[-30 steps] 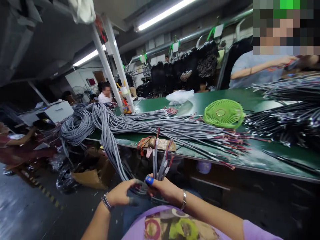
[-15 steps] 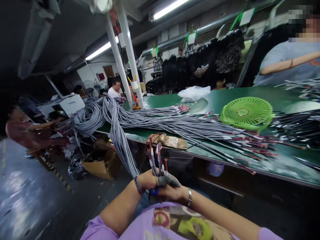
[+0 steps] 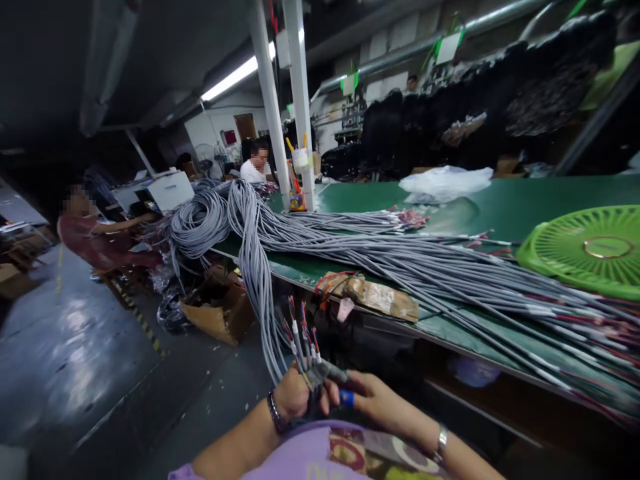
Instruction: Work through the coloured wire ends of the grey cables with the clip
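Several grey cables (image 3: 303,347) stand up out of my left hand (image 3: 295,393), which is closed round them near their stripped, coloured wire ends. A grey covering is on that hand's thumb. My right hand (image 3: 373,399), with a blue band on one finger, meets the left thumb. Its fingers are bent in, and what lies between them is hidden. A thick bundle of grey cables (image 3: 257,267) hangs over the table edge down behind my left hand. More of the bundle stretches right across the green table (image 3: 360,195).
A taped cardboard piece with wires (image 3: 383,297) lies at the table edge. Right of it is a green fan grille (image 3: 595,247); a white plastic bag (image 3: 445,181) lies farther back. An open carton (image 3: 223,313) stands on the floor. Two people sit to the left and behind the posts.
The view has turned left and closer to the table. My right hand has drawn slightly to the right of the left one; the cables remain in my left hand.
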Motion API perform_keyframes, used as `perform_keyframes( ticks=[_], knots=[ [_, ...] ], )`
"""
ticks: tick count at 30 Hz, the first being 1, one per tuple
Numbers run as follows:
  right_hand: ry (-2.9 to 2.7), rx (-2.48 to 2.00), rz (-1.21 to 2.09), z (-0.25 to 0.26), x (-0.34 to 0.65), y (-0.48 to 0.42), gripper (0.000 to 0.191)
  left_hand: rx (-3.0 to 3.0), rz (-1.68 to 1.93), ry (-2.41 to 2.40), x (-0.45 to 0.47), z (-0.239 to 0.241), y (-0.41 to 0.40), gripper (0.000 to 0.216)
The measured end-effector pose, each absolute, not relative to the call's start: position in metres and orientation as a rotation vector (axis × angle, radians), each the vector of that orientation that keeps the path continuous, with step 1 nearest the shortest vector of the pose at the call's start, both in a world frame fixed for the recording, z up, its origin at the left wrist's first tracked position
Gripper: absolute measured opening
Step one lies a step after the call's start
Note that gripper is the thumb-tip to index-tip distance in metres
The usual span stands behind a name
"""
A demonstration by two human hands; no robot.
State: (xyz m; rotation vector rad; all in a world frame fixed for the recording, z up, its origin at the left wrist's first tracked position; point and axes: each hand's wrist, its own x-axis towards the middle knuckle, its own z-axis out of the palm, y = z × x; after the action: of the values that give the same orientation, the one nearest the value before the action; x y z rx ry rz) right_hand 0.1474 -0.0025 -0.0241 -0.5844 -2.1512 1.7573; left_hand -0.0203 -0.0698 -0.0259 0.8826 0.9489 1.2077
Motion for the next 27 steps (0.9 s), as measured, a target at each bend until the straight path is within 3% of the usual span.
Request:
perform_keyframes(
  ticks=[8, 14, 21, 27],
  knots=[
    [-1.818, -0.808, 1.708, 0.006, 0.148, 0.009, 0.041, 0.916, 1.186, 1.194, -0.010, -0.021, -0.064, 0.069],
    [-1.755, -0.850, 1.651, 0.013, 0.130, 0.010, 0.030, 0.820, 1.069, 1.183, -0.009, -0.024, -0.059, 0.056],
    [-1.773, -0.877, 1.633, -0.002, 0.123, 0.017, 0.030, 0.951, 0.983, 1.199, -0.018, -0.035, -0.058, 0.049],
    [-1.682, -0.907, 1.653, 0.002, 0.121, 0.021, 0.031, 0.842, 1.140, 1.184, -0.016, -0.033, -0.053, 0.045]
  ],
)
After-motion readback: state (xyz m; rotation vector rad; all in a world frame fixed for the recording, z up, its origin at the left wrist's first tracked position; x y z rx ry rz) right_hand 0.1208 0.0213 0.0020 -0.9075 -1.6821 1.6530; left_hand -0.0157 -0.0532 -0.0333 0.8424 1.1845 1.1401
